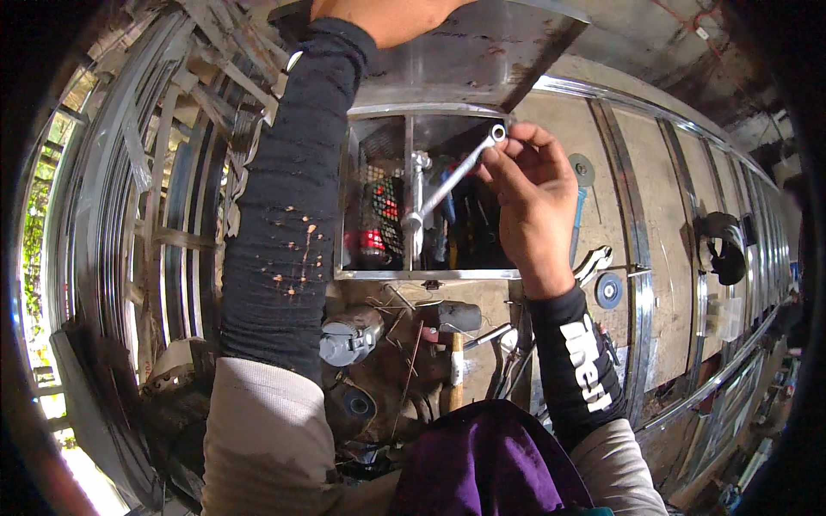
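Right hand [539, 202] pinches a silver wrench [456, 181] over the open-topped metal box [387, 275], near its divider [409, 136].

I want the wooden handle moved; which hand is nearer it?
Right. The right hand is beyond the wooden handle, slightly rightward; the left hand is much farther beyond, near the metal panel.

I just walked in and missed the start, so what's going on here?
A person's right hand holds a silver wrench over an open, two-compartment metal toolbox. The left hand is near the raised lid, but the picture's top edge cuts it off, so its grip can't be told. A wooden-handled hammer lies on the near side of the box.
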The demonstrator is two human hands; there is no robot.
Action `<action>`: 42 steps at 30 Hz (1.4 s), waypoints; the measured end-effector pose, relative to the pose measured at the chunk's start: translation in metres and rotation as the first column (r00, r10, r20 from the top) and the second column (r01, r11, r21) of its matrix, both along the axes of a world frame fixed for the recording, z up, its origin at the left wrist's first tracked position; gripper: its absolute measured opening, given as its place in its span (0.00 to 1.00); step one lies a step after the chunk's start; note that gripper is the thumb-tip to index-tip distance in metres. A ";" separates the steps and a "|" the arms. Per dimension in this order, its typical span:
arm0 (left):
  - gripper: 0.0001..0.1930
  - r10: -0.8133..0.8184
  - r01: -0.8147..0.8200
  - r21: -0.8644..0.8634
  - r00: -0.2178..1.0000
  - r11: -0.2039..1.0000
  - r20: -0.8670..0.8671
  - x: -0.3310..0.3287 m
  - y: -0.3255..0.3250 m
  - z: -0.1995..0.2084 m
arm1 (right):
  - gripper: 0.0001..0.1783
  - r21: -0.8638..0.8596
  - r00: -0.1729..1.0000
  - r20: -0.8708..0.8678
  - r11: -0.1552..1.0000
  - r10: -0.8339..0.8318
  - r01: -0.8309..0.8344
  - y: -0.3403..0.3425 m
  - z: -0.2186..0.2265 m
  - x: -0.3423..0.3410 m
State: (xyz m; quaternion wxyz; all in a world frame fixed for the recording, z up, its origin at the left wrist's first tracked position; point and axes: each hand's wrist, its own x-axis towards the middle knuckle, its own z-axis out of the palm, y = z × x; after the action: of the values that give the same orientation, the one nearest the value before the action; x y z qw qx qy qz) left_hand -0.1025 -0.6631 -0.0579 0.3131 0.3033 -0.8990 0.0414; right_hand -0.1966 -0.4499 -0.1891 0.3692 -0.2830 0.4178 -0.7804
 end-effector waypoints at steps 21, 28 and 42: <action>0.37 0.040 -0.057 0.230 0.996 0.972 0.078 0.046 -0.024 -0.004 | 0.19 -0.041 0.955 0.215 0.978 0.206 -0.202 0.112 0.021 -0.003; 0.38 -0.017 -0.004 0.266 0.997 0.964 0.075 0.079 -0.054 -0.024 | 0.13 0.438 0.950 0.244 0.851 0.197 -0.289 0.268 -0.066 -0.044; 0.20 0.000 -0.096 0.550 0.985 0.829 0.172 0.145 0.095 -0.131 | 0.10 0.801 0.897 -0.385 0.561 0.217 0.209 0.557 -0.131 -0.201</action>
State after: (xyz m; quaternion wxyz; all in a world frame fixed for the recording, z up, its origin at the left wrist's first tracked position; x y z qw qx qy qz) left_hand 0.0429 -0.5684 -0.1890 0.1351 0.3992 -0.8869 -0.1893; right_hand -0.3978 0.1071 -0.3204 0.3548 -0.2467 0.8055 -0.4055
